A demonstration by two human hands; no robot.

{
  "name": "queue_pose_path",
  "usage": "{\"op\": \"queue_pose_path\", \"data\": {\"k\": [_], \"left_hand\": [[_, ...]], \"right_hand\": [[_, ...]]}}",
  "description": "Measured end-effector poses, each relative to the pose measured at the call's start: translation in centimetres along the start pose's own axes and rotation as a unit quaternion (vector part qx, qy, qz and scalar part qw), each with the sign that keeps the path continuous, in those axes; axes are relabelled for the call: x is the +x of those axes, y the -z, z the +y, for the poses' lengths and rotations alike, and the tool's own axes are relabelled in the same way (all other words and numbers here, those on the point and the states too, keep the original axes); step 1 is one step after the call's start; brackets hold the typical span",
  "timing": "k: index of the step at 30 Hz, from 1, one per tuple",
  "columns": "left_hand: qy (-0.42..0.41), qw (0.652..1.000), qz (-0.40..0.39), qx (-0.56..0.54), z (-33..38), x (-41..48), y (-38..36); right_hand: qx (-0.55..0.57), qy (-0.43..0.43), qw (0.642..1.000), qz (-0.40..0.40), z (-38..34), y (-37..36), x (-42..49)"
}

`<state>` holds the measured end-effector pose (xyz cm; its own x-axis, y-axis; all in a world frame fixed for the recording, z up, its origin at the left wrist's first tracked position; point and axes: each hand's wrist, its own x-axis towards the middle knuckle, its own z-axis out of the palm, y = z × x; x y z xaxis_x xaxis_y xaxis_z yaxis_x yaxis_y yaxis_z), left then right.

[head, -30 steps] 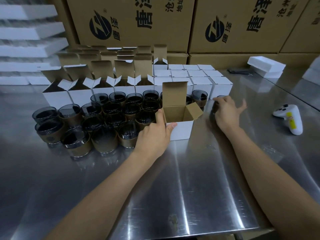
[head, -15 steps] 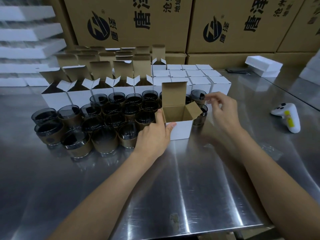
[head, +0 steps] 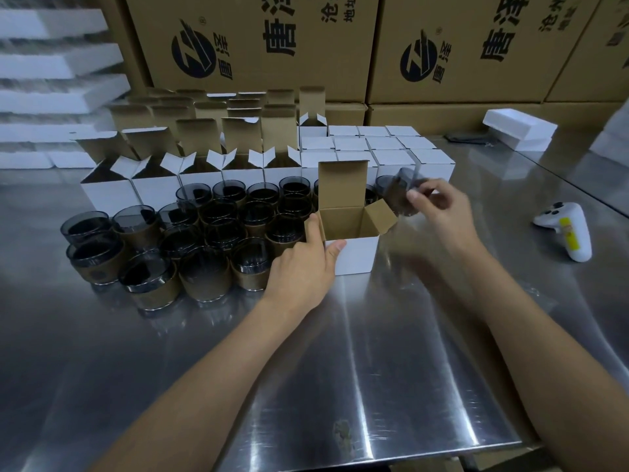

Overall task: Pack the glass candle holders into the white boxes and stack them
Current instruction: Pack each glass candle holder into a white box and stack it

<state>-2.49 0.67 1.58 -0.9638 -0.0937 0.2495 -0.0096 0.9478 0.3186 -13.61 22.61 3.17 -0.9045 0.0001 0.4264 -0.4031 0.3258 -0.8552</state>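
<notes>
Head view, down onto the steel table [head: 340,369]: grips the open white box [head: 357,255] with the left hand [head: 303,267], thumb pressed on the white front wall, forefinger up against the left side flap, remaining fingers curled round the box's left side. Pinches one glass candle holder [head: 405,192] in the right hand [head: 442,212], lifted clear of the table, tilted and blurred, just right of the box mouth and above the right flap. Cannot tell which end of the glass leads. Reads as the carry-over to the box, insertion not yet made.

Now, to do it well. Bring the glass over the centre of the opening before lowering, clear of the outward-splayed right flap, a likely snag for the rim. Turn it upright first, base down, for a square slide past the card walls. Hold the box firm with the left hand and pin that left flap outward with the forefinger to open up the mouth. Lower gently, no dropping: probably a snug fit, and glass besides. Mind the tall back lid standing upright behind the mouth; come in from the side or front, never through it. Avoid shoving the box leftward into the packed cluster of candle holders [head: 204,240] just beside it. Release only once seated at the bottom. Then fold the flaps, shut the lid and add to the closed white boxes [head: 384,144] at the back.
</notes>
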Motion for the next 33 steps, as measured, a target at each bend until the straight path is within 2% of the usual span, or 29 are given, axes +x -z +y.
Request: {"op": "queue_pose_path", "data": {"k": [5,13,21,27,31,33], "left_hand": [[0.004,1.0,-0.006,0.0,0.0,0.1,-0.1],[-0.019,0.999,-0.009,-0.05,0.0,0.0,0.0],[-0.01,1.0,-0.002,-0.025,0.1,0.0,-0.1],[-0.006,1.0,-0.004,-0.015,0.0,0.0,-0.2],[-0.004,1.0,-0.006,-0.014,-0.1,0.1,-0.2],[-0.003,1.0,-0.004,-0.018,-0.2,0.1,-0.3]], "right_hand": [[0.055,0.107,0.993,0.011,-4.4,-0.3,-1.1],[0.003,0.162,0.983,-0.088,-4.5,-3.5,-3.2],[-0.082,0.17,0.968,-0.168,-3.1,-4.0,-3.4],[-0.207,0.211,0.92,-0.257,-3.0,-3.3,-2.9],[-0.205,0.209,0.92,-0.262,-2.8,-3.5,-3.1],[-0.154,0.174,0.938,-0.257,-2.6,-3.5,-3.1]]}}
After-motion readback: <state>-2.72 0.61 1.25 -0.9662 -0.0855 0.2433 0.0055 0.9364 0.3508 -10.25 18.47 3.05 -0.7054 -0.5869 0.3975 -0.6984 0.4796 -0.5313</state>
